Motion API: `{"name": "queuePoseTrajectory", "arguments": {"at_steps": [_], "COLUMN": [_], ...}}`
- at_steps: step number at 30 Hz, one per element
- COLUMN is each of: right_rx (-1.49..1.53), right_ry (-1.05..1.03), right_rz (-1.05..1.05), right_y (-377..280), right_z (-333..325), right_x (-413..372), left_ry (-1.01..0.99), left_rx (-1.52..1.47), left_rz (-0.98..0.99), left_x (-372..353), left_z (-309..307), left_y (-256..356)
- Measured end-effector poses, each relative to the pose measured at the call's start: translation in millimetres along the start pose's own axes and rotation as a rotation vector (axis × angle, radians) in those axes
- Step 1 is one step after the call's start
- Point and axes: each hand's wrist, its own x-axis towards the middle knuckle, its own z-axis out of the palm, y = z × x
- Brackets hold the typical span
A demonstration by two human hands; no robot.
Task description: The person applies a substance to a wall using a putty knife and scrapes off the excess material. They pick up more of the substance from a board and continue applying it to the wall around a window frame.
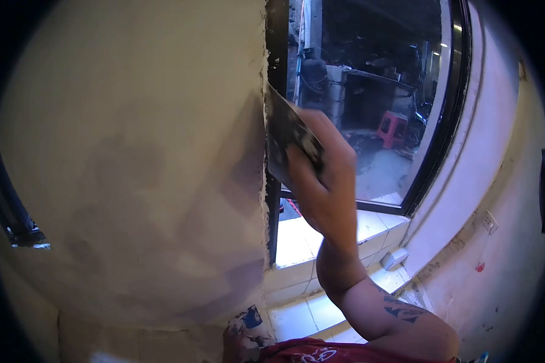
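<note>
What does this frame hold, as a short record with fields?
right hand: grips flat grey metal scraper
scraper position: at the ragged edge of the cream plastered wall
left hand: low in view, holding flat blue-and-white smeared piece; its kind unclear
beside wall edge: black window frame
seen through glass: red plastic stool

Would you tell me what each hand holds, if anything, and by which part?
The right hand grips a scraper by its back edge, thumb on its face. The left hand holds a smeared item, its hold unclear.
</note>
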Motion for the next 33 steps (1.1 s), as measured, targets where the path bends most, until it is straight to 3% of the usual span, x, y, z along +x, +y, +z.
{"name": "queuePoseTrajectory", "arguments": {"at_steps": [3,4,6,7,8,10,12,14,16,19,20,22,23,25,26,27,28,30,33], "right_rx": [0.143,0.199,0.252,0.28,0.351,0.353,0.594,0.648,0.86,1.02,1.003,0.972,0.996,0.861,0.788,0.685,0.656,0.548,0.535], "right_ry": [0.034,0.06,0.1,0.126,0.155,0.152,0.095,-0.008,-0.049,-0.113,-0.122,-0.122,-0.233,-0.364,-0.416,-0.558,-0.56,-0.66,-0.7], "right_rz": [0.009,-0.005,0.009,0.024,0.178,0.329,0.222,0.369,0.497,0.679,0.744,0.832,0.752,0.638,0.56,0.428,0.251,0.227,0.213], "right_y": [-1.7,-1.2,5.2,7.8,4.7,1.4,14.7,20.9,34.5,42.7,40.2,30.3,28.8,22.8,21.1,20.7,21.5,12.8,16.2], "right_z": [-24.6,-32.9,-46.5,-50.2,-52.3,-58.9,-65.0,-70.4,-63.7,-44.6,-36.8,-22.0,-16.0,-6.8,-4.0,-4.2,3.4,7.5,15.6], "right_x": [-30.8,-35.8,-32.9,-31.2,-24.4,-9.0,-11.1,-27.5,-61.5,-130.2,-150.9,-184.6,-195.9,-214.5,-218.9,-216.3,-221.0,-221.1,-238.3], "left_ry": [-0.035,-0.031,0.041,0.078,0.115,0.197,0.026,0.058,0.203,0.269,0.248,0.511,0.542,0.524,0.537,0.543,0.56,0.564,0.493], "left_rx": [-0.007,0.132,0.114,0.083,0.053,-0.05,0.289,-0.109,0.545,-0.179,-1.042,-1.007,-0.484,0.041,0.032,-0.134,-0.305,-0.963,-0.072], "left_rz": [-0.198,-0.137,0.157,0.189,0.222,0.052,0.204,0.245,0.503,0.226,0.141,0.08,0.241,0.345,0.323,0.263,0.207,0.018,0.198], "left_x": [-5.2,-6.1,-7.3,-4.7,-2.0,4.0,1.3,0.1,1.5,-10.6,0.3,5.9,7.5,9.0,10.8,10.9,11.1,11.0,2.0], "left_z": [-7.9,-10.0,-11.7,-11.4,-11.0,-6.5,-24.8,-27.9,-39.2,-29.7,-24.8,-14.9,-18.5,-24.8,-24.7,-23.9,-22.9,-22.0,-34.3], "left_y": [20.8,24.0,16.2,5.2,-5.6,-39.5,38.8,37.4,66.1,119.0,140.4,143.9,133.1,126.0,130.1,139.4,148.5,162.3,130.4]}}
